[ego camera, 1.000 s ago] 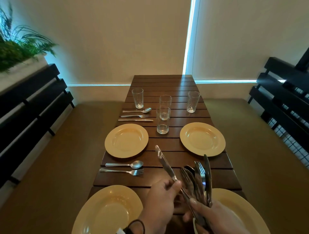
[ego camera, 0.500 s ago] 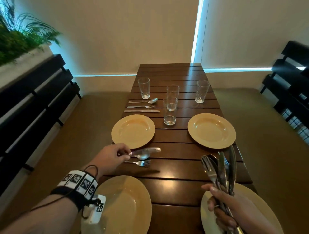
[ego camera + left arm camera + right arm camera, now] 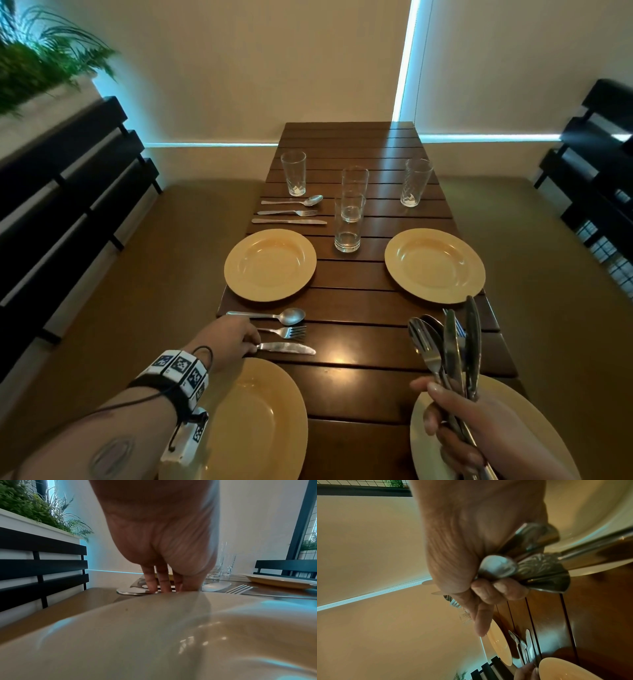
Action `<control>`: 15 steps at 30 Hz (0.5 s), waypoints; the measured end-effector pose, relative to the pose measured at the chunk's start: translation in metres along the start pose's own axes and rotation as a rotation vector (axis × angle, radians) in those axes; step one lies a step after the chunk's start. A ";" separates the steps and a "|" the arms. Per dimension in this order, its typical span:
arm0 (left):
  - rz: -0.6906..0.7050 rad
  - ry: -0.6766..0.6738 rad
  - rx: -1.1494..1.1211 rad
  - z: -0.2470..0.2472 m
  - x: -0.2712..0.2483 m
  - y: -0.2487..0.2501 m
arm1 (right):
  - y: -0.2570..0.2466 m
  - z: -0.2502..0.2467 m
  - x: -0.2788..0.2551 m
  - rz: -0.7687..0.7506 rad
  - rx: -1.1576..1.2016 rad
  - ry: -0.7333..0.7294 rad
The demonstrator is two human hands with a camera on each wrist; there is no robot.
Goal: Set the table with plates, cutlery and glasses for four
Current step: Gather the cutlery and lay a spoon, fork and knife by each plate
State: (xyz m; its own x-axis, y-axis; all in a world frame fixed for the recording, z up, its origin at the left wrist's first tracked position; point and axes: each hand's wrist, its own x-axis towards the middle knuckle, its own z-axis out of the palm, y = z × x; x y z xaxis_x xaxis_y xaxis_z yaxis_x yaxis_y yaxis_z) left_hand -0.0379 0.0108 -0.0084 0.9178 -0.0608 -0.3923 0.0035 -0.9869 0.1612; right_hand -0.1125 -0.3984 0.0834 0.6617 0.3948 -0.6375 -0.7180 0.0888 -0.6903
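Note:
My left hand [image 3: 251, 344] pinches the handle of a knife [image 3: 287, 348] that lies flat on the table just beyond the near left plate [image 3: 260, 431]. The knife sits below a fork [image 3: 284, 331] and a spoon [image 3: 274, 315]. In the left wrist view my fingers [image 3: 164, 585] reach down onto the handles. My right hand [image 3: 442, 421] grips an upright bundle of cutlery [image 3: 448, 346] over the near right plate [image 3: 527, 407]; the handles [image 3: 530, 566] stick out of my fist. Two more yellow plates [image 3: 270, 265] [image 3: 434, 265] lie further along.
Beyond the far left plate lie a spoon [image 3: 301, 201], fork [image 3: 291, 212] and knife [image 3: 289, 221]. Several glasses stand mid-table: one left [image 3: 293, 173], one right [image 3: 416, 181], two in the middle [image 3: 347, 226]. Black slatted benches [image 3: 68, 192] flank the wooden table [image 3: 356, 387].
My left hand pulled one knife out of the bundle, carried it left and laid it on the table below the fork. The right hand still holds the rest.

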 end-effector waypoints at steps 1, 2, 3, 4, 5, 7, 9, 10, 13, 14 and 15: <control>0.002 0.008 -0.004 0.001 0.001 -0.001 | 0.000 0.000 0.000 -0.003 -0.002 -0.003; 0.003 0.015 -0.005 0.001 0.001 -0.001 | 0.000 0.000 0.000 -0.006 -0.001 -0.006; 0.003 0.023 -0.005 0.002 0.001 -0.002 | 0.000 0.000 0.000 -0.012 0.005 -0.008; 0.002 0.027 -0.006 0.003 0.002 -0.003 | 0.000 0.001 -0.001 -0.019 0.016 -0.011; 0.003 0.026 -0.008 0.003 0.002 -0.003 | 0.001 0.002 -0.001 -0.025 0.030 -0.013; 0.013 0.032 -0.007 0.004 0.002 -0.003 | 0.002 0.002 -0.001 -0.033 0.054 -0.013; 0.014 0.038 -0.012 0.005 0.002 -0.002 | 0.003 0.002 -0.001 -0.028 0.058 -0.017; 0.015 0.041 -0.013 0.005 0.002 -0.001 | 0.003 0.002 -0.001 -0.029 0.055 -0.019; 0.024 0.050 -0.009 0.005 0.000 0.000 | 0.003 0.000 -0.002 -0.036 0.054 -0.026; 0.025 0.053 -0.009 0.005 0.000 0.000 | 0.003 0.000 -0.003 -0.039 0.058 -0.027; 0.027 0.053 -0.008 0.005 0.000 0.000 | 0.003 0.000 -0.003 -0.043 0.066 -0.028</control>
State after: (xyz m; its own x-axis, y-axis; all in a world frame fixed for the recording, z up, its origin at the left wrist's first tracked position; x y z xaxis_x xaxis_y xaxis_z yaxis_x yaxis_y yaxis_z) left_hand -0.0398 0.0097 -0.0134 0.9373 -0.0794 -0.3394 -0.0189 -0.9838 0.1782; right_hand -0.1167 -0.3994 0.0831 0.6868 0.4144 -0.5971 -0.7022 0.1662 -0.6923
